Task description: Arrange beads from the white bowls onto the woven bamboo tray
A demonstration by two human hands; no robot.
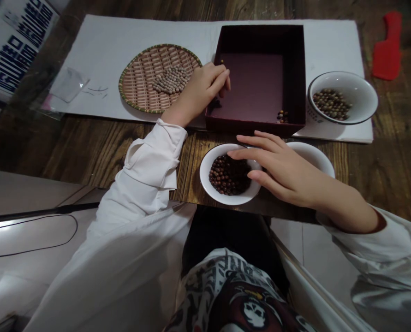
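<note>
Left hand (207, 85), upper centre of frame: fingers curled at the left wall of a maroon box (257, 87); cannot tell whether grasping anything. Right hand (288, 175), right of centre: fingers loosely spread, released, over white bowl (204, 174). Dark brown beads (222, 177): in that bowl, centre.

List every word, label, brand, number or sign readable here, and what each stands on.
Nothing reads surely enough to quote.
White package, upper left: large dark-blue Chinese characters, tilted and too unclear to transcribe.
Far-right bowl: small dark marks on its outer side, too small to read.
Shirt: bold letter-like print around a skull, not legible as words.
</note>
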